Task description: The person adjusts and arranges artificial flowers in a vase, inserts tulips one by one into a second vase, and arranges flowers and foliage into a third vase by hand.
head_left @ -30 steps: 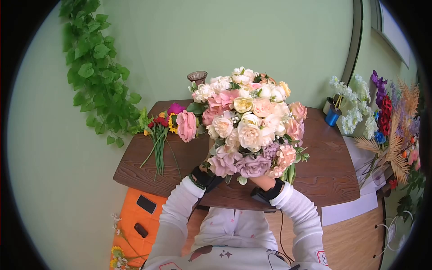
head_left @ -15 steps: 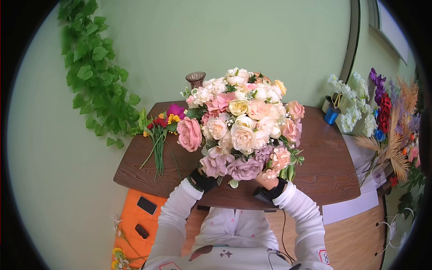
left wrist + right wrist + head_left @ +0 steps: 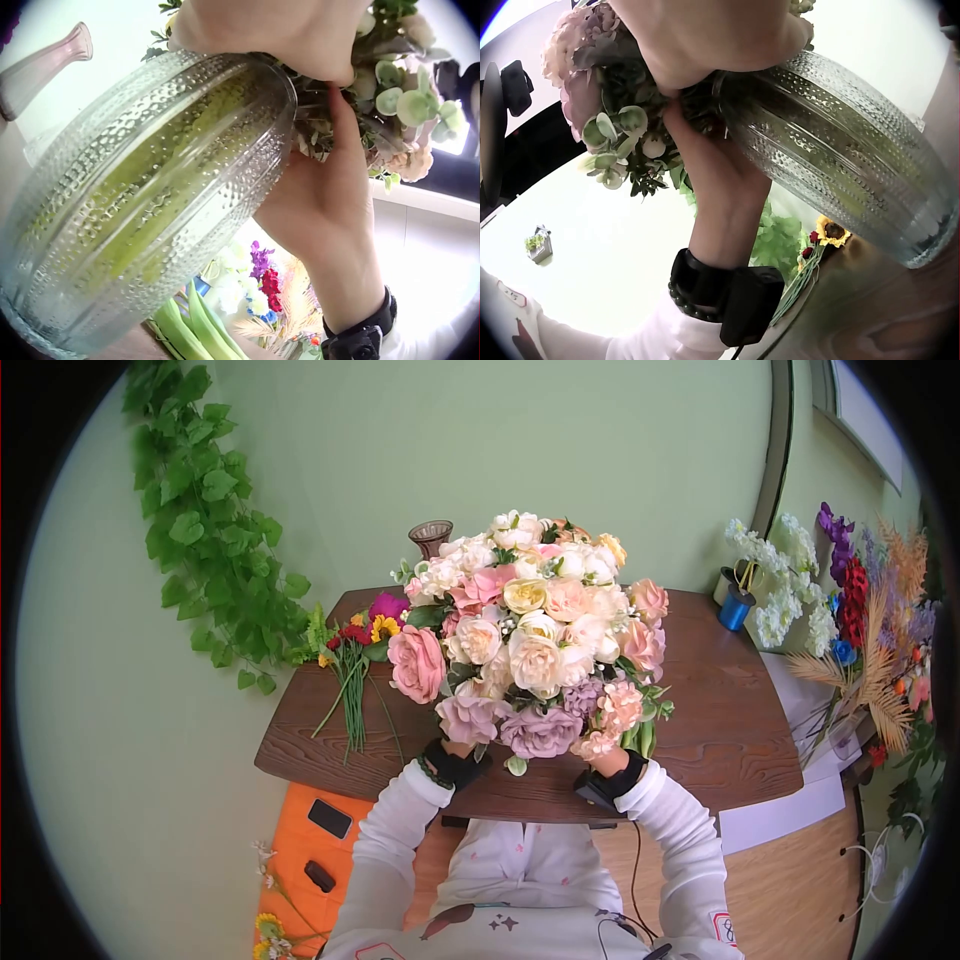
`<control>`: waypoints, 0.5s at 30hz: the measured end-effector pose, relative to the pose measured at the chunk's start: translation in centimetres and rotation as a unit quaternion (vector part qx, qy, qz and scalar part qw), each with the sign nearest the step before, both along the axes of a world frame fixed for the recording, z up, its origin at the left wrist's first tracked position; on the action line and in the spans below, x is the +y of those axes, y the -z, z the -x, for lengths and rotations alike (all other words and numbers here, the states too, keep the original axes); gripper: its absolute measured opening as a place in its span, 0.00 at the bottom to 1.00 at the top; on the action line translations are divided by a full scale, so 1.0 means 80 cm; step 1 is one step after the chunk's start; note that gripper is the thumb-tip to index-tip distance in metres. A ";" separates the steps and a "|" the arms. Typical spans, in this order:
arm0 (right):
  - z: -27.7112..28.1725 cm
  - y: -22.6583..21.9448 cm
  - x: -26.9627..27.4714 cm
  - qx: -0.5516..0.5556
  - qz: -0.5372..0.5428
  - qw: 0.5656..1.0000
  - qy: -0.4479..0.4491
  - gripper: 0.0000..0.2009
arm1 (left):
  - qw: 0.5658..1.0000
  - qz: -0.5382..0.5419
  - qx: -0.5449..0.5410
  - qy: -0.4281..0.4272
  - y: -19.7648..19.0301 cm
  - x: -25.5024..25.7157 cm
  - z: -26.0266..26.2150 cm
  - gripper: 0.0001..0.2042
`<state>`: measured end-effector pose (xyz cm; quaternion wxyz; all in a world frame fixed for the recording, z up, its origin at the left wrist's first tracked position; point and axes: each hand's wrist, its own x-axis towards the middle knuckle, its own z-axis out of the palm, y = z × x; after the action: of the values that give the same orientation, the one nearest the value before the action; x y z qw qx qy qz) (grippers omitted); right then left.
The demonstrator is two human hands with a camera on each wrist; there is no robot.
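A large bouquet of white, pink and lilac flowers fills the middle of the head view and covers the vase. In the left wrist view, the ribbed clear glass vase has green stems inside. My left hand and right hand hold the bouquet from both sides at the vase's mouth, thumbs close together among the leaves. The right wrist view shows the vase standing on the table, with my right hand and left hand at its rim. Blossoms hide most fingers in the head view.
On the wooden table, green-stemmed small flowers lie at the left. A brown glass vase stands behind the bouquet. At the right are a blue spool and assorted flowers. A phone lies on orange cloth.
The bouquet has shifted to the left and turned slightly, with the pink rose at its left side coming forward. My hands have stayed beneath it, the left slightly lower and the right a little further right.
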<state>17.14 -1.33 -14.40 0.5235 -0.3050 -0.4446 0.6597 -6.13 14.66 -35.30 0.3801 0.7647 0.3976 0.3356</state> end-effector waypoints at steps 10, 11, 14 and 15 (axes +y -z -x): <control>-0.005 0.000 -0.011 0.019 0.021 1.000 0.010 0.09 | 1.000 0.004 0.010 0.006 -0.005 0.013 -0.033 0.18; -0.007 0.002 -0.014 0.021 0.024 0.999 0.010 0.09 | 1.000 0.004 0.011 0.006 -0.006 0.014 -0.031 0.18; -0.003 0.000 -0.015 0.027 0.030 0.999 0.011 0.09 | 1.000 0.005 0.015 0.006 -0.005 0.013 -0.026 0.18; -0.004 -0.001 -0.014 0.029 0.032 0.999 0.011 0.09 | 1.000 0.005 0.016 0.006 -0.005 0.013 -0.025 0.18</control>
<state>17.48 -2.48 -14.31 0.5339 -0.3070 -0.4045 0.6761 -4.10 15.72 -34.93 0.3796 0.7703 0.4009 0.3190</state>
